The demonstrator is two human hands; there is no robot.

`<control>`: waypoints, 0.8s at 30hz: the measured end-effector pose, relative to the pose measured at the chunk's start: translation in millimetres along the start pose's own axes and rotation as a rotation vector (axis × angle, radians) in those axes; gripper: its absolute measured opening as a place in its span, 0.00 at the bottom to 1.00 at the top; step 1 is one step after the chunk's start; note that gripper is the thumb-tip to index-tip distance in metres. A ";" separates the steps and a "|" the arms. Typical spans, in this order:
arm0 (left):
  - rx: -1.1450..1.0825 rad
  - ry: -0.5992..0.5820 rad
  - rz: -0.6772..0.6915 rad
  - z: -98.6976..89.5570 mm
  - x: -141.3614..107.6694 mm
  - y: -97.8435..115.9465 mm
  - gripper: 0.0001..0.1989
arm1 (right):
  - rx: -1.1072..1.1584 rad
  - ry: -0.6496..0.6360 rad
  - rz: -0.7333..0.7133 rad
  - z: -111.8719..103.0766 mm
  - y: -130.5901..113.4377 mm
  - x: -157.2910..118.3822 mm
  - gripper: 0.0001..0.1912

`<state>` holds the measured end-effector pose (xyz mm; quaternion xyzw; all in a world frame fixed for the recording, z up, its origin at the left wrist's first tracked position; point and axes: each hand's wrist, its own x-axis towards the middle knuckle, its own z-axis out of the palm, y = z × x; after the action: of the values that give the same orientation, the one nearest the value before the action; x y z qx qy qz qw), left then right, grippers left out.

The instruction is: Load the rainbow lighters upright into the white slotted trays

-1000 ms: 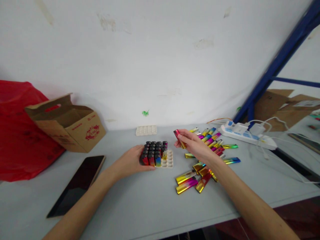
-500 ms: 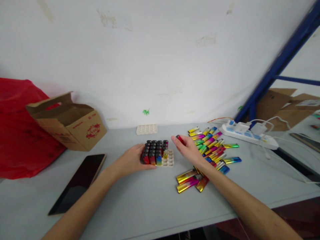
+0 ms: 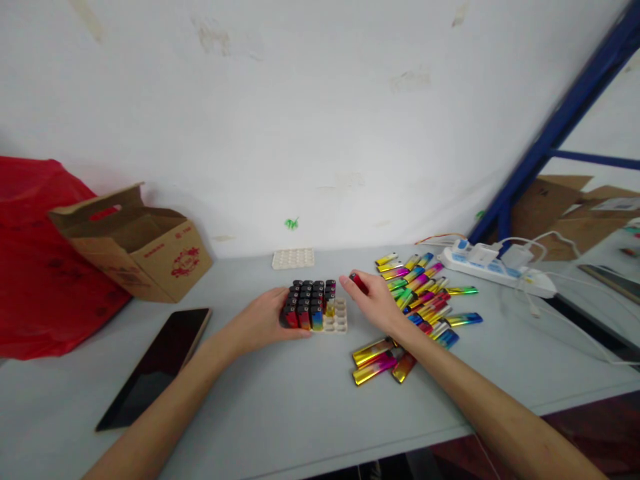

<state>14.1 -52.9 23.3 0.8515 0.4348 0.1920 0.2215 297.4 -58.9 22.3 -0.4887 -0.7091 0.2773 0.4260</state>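
Note:
Rows of upright lighters with black tops fill the left and middle of a white slotted tray. Its right-hand slots show bare. My left hand is wrapped round the left side of this block, thumb along the front edge. Just right of the tray, raised above the table, my right hand grips a red lighter between thumb and fingers. Beneath and beyond that hand lies a loose pile of shiny multicoloured lighters. Several more lighters lie nearer me, partly under my right forearm.
A second white slotted tray lies by the wall. At left are an open cardboard box, a red bag and a dark tablet. A white power strip with cables lies at right, near a blue metal frame.
My right hand has shifted very slightly with the red lighter, which is now a little more visible. My left hand and the filled tray have hardly moved.

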 end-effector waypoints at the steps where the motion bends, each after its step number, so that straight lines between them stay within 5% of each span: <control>1: 0.002 0.001 0.002 0.0 -0.1 -0.1 0.30 | -0.010 -0.009 -0.016 -0.8 0.1 0.2 0.25; 5: 0.003 -0.004 -0.010 0.1 -0.5 0.0 0.30 | -0.047 -0.042 -0.152 -4.2 -2.0 -1.5 0.18; 10: 0.022 -0.005 -0.016 1.7 -0.3 -2.3 0.29 | -0.118 0.090 -0.417 -7.9 -5.5 -5.2 0.15; 17: 0.020 0.003 0.006 2.5 -0.6 -4.2 0.30 | -0.081 -0.169 -0.330 -6.6 0.8 -7.3 0.14; 24: 0.030 0.002 0.002 2.5 -0.5 -3.8 0.29 | -0.049 -0.219 -0.343 -0.3 8.9 -8.1 0.12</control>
<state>12.6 -51.8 19.1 0.8548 0.4371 0.1867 0.2082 303.0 -63.2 12.6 -0.3380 -0.8305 0.2350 0.3752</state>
